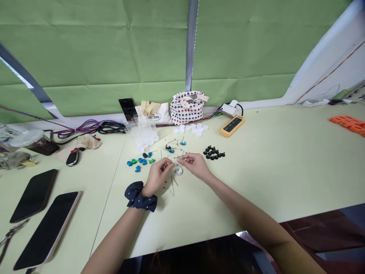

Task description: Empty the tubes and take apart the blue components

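My right hand [196,164] pinches a thin metal wire piece [179,156] between thumb and fingertips. Curled close on the other side is my left hand [159,174], its fingertips together; what they hold, if anything, is too small to make out. Between and just below the hands lies a small round white cap [178,171] with tiny parts in it. Bent thin wires [172,185] rest under my left hand. Small blue and green plastic pieces [140,161] are scattered to the left, and more wires with a blue piece [183,143] lie beyond.
Black small parts [212,153] are grouped at right. White caps [196,131] and clear plastic tubes [142,135] lie farther back. A patterned pouch [186,108], a timer phone [127,108] and a yellow device [232,126] line the rear. Two phones [47,230] lie left.
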Tool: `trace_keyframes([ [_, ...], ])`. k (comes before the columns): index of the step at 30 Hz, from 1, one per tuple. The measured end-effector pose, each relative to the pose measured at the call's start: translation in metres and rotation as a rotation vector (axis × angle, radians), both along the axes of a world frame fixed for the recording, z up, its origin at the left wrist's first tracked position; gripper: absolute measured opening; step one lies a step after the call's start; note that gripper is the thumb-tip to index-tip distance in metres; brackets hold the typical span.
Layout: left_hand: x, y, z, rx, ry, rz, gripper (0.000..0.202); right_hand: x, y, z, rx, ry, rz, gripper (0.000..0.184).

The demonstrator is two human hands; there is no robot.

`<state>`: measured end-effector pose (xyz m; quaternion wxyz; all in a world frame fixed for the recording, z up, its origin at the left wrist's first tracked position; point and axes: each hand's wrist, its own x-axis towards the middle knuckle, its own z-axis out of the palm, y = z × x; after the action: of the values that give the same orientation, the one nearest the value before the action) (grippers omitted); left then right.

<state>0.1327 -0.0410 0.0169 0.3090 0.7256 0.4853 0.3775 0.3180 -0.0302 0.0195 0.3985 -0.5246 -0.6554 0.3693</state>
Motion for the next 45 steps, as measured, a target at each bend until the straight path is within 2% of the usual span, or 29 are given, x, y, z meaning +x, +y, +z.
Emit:
trace_keyframes([
  [4, 0.001, -0.002, -0.001, 0.080, 0.141, -0.081, 0.020, 0.001, 0.007, -0.008, -0.181, 0.256, -0.001, 0.042],
  [8, -0.008, 0.005, -0.006, 0.155, 0.242, -0.058, 0.019, 0.011, 0.019, -0.020, -0.178, 0.251, -0.149, 0.043],
  [12, -0.024, 0.018, -0.021, 0.208, 0.363, -0.019, 0.030, 0.025, 0.028, -0.022, -0.141, -0.104, -0.218, 0.046],
  [16, -0.038, 0.027, -0.033, 0.245, 0.472, 0.031, 0.037, 0.033, 0.028, -0.004, -0.076, -0.536, -0.219, 0.053],
  [20, -0.049, 0.034, -0.036, 0.266, 0.507, 0.100, 0.037, 0.034, 0.031, 0.018, -0.114, -0.803, -0.150, 0.028],
  [22, -0.053, 0.037, -0.034, 0.269, 0.517, 0.129, 0.034, 0.034, 0.034, 0.024, -0.150, -0.821, -0.041, 0.022],
  [24, -0.054, 0.037, -0.032, 0.273, 0.525, 0.145, 0.033, 0.032, 0.039, 0.026, -0.162, -0.790, 0.016, 0.025],
  [27, -0.048, 0.032, -0.026, 0.271, 0.554, 0.173, 0.031, 0.029, 0.046, 0.023, -0.137, -0.807, -0.036, 0.029],
  [30, -0.037, 0.022, -0.016, 0.268, 0.569, 0.182, 0.024, 0.030, 0.052, 0.023, -0.155, -0.911, -0.075, 0.055],
  [32, -0.031, 0.014, -0.007, 0.262, 0.557, 0.122, 0.018, 0.033, 0.056, 0.025, -0.178, -0.926, 0.012, 0.057],
  [34, -0.028, 0.006, 0.000, 0.237, 0.540, 0.005, 0.021, 0.037, 0.060, 0.029, -0.198, -0.864, 0.177, 0.042],
  [37, -0.031, -0.003, 0.007, 0.134, 0.545, -0.174, 0.046, 0.041, 0.064, 0.036, -0.225, -0.764, 0.297, 0.034],
  [39, -0.033, -0.007, 0.009, 0.049, 0.587, -0.237, 0.066, 0.040, 0.067, 0.038, -0.229, -0.801, 0.267, 0.029],
  [41, -0.035, -0.010, 0.011, -0.003, 0.638, -0.263, 0.073, 0.038, 0.070, 0.039, -0.218, -0.884, 0.223, 0.026],
  [45, -0.032, -0.010, 0.011, -0.029, 0.726, -0.239, 0.059, 0.033, 0.076, 0.039, -0.214, -0.995, 0.111, 0.034],
])
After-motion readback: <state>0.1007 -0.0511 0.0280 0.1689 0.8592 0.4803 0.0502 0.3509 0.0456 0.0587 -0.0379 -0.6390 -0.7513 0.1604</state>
